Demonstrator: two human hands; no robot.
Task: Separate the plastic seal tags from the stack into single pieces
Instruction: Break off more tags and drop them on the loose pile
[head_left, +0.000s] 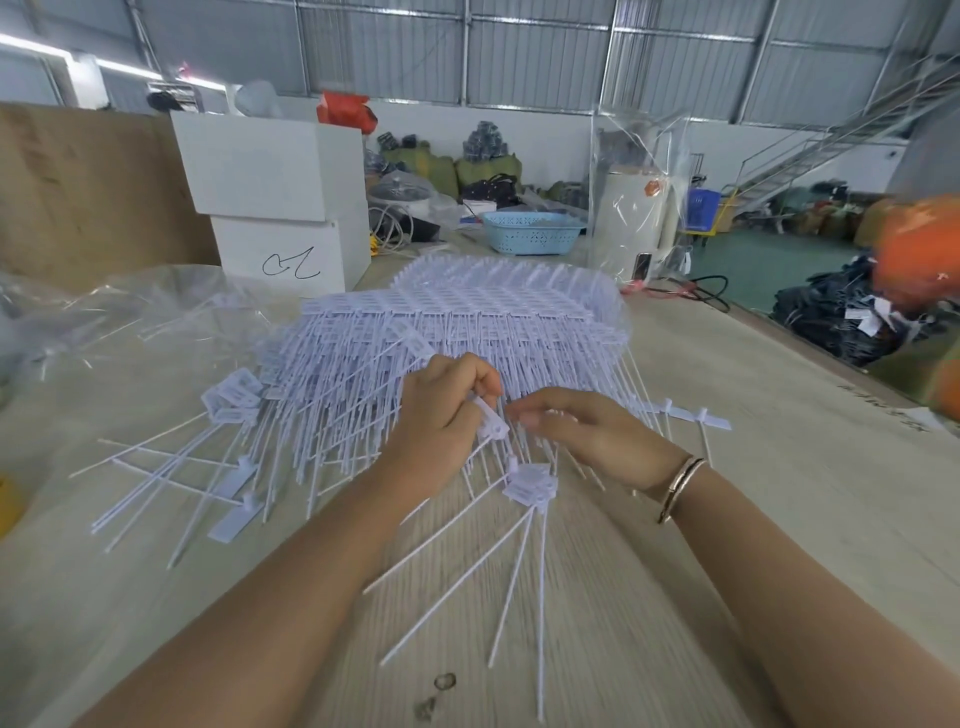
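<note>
A big stack of pale lilac plastic seal tags (467, 312) lies on the wooden table (779, 493), flat heads up and thin tails pointing toward me. My left hand (441, 415) grips one tag (491, 421) by its head at the stack's near edge. My right hand (587, 431) is beside it, fingertips pinched on thin tag tails at the edge; exactly what it holds is blurred. A small bunch of separated tags (530, 486) lies just below my hands, tails fanning toward me. More single tags (234, 499) lie scattered at the left.
Clear plastic sheeting (104, 322) covers the table's left side. Two white boxes (270, 197) stand behind the stack, and a blue basket (530, 231) farther back. A clear bag (639, 197) stands at the back right. The table's right edge drops to the floor.
</note>
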